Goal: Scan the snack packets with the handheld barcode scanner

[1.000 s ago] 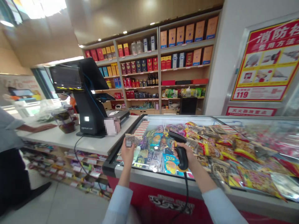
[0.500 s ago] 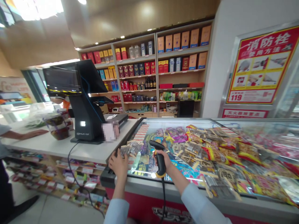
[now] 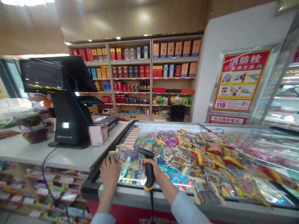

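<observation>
Our right hand point(image 3: 158, 171) grips the scanner point(image 3: 149, 176), which points to ten o'clock. Packs point(image 3: 124, 153) lie at one o'clock from our nearer left hand point(image 3: 110, 171); we can't tell if it grips.

The black, pistol-shaped plastic scanner point(image 3: 149, 173) carries yellow trim. The long, glass-topped chest freezer point(image 3: 130, 193) has a grey rim, black corner and red front. Pillow-shaped plastic packets point(image 3: 249, 190): red and yellow. Fabric sleeves point(image 3: 188, 207): plain light blue. Flat-topped table point(image 3: 70, 160): plain white.
</observation>
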`<action>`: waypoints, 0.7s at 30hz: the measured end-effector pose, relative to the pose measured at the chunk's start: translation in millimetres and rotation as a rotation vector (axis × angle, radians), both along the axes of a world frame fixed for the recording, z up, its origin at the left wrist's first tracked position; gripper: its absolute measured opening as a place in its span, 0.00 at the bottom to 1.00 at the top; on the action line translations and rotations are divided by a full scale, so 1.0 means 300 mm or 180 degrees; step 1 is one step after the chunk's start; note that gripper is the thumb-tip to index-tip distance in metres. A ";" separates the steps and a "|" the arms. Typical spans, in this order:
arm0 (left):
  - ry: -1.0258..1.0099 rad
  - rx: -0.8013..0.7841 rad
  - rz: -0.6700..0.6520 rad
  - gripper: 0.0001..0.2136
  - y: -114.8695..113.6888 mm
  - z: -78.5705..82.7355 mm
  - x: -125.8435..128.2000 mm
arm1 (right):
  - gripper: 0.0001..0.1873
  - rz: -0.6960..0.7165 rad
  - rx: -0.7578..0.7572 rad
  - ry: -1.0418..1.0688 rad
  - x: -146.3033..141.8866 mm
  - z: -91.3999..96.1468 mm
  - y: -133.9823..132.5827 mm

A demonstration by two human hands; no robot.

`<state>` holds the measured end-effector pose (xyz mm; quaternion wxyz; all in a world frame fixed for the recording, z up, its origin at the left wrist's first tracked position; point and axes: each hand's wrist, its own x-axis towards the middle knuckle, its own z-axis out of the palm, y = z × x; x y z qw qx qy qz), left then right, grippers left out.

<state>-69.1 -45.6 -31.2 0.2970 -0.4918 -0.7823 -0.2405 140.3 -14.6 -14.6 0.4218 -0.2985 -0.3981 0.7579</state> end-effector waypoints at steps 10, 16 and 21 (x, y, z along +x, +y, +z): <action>0.0046 -0.0076 0.0031 0.19 -0.008 0.012 0.006 | 0.14 -0.0039 -0.0014 0.0082 -0.022 -0.019 0.012; 0.0080 0.0039 -0.0074 0.18 -0.013 0.017 0.000 | 0.11 -0.0071 -0.0118 0.0119 -0.008 0.020 -0.017; -0.0149 0.0399 -0.0399 0.18 0.021 0.046 0.086 | 0.12 -0.0228 0.0054 0.0218 0.118 0.106 -0.063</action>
